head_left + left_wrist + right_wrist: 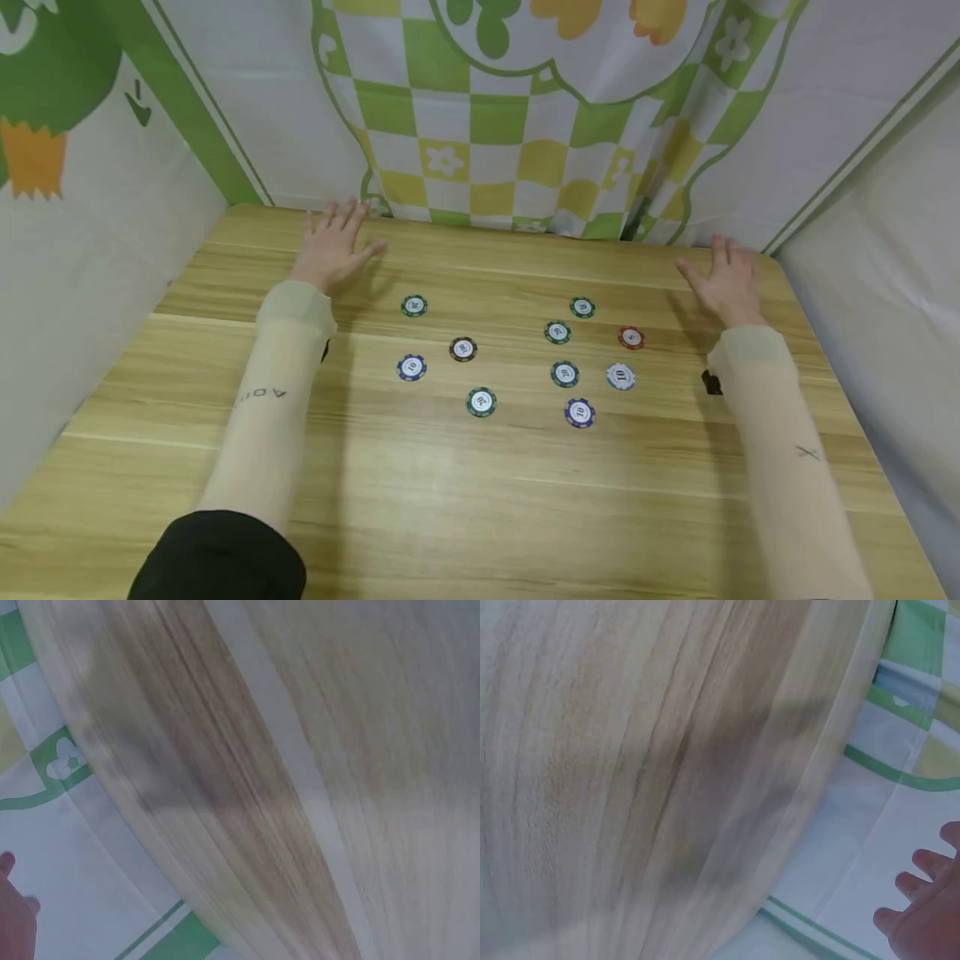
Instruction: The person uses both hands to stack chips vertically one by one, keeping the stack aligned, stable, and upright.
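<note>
My left hand point(332, 247) is spread over the table's far left part, its fingers straight and holding nothing. Over the far right part my right hand point(726, 285) is likewise spread with nothing in it. Between the hands several round poker chips lie flat and apart. Nearest the left hand is a green chip point(414, 306); a blue chip point(412, 367), a black chip point(463, 349) and another green chip point(482, 402) lie closer to me. On the right side are a red chip point(632, 337), a pale blue chip point(621, 376), a second blue chip point(580, 412) and several green ones point(557, 332).
The wooden table point(465, 500) has rounded far corners. A curtain point(495, 125) with green, white and yellow checks hangs along its far edge. White cloth walls point(97, 275) stand at both sides. Both wrist views show mostly bare wood grain.
</note>
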Motion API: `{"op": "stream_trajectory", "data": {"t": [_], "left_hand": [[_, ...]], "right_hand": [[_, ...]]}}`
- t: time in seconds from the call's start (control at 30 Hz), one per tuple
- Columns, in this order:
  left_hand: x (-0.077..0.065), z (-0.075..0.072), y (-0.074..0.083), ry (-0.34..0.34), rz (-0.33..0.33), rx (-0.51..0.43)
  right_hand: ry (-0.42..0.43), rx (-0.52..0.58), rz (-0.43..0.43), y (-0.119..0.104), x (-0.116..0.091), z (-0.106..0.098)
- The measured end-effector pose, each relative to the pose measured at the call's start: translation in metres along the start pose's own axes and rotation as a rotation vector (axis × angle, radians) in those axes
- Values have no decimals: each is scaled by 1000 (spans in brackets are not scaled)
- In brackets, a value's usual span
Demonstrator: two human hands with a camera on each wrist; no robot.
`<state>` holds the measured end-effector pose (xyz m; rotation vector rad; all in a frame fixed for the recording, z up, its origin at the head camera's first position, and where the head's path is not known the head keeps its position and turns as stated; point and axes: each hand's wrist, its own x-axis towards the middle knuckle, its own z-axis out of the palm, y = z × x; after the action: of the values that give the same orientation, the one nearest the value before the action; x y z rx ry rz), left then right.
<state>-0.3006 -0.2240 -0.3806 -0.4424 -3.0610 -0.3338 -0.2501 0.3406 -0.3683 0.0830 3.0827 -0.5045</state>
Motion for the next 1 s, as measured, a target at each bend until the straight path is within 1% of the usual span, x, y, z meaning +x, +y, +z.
{"op": "stream_trajectory", "data": {"t": [0.17, 0.33, 0.57, 0.63, 0.83, 0.9, 1.0], "left_hand": [[0, -3, 0, -2, 63, -1], [-2, -6, 0, -23, 119, -6], [-9, -8, 4, -32, 234, 5], [-11, -9, 6, -51, 242, 1], [-17, -15, 12, -100, 228, -11], [-19, -17, 16, -103, 246, -6], [-22, -20, 23, -103, 297, -9]], "right_hand": [[-18, 5, -34, -3, -1, -4], [-39, 8, -69, -9, -4, -8], [-52, 13, -121, -19, -13, -11], [-53, 7, -135, -20, -16, -11], [-60, -11, -157, -26, -24, -12], [-67, -16, -165, -30, -27, -13], [-79, -23, -179, -36, -33, -16]]}}
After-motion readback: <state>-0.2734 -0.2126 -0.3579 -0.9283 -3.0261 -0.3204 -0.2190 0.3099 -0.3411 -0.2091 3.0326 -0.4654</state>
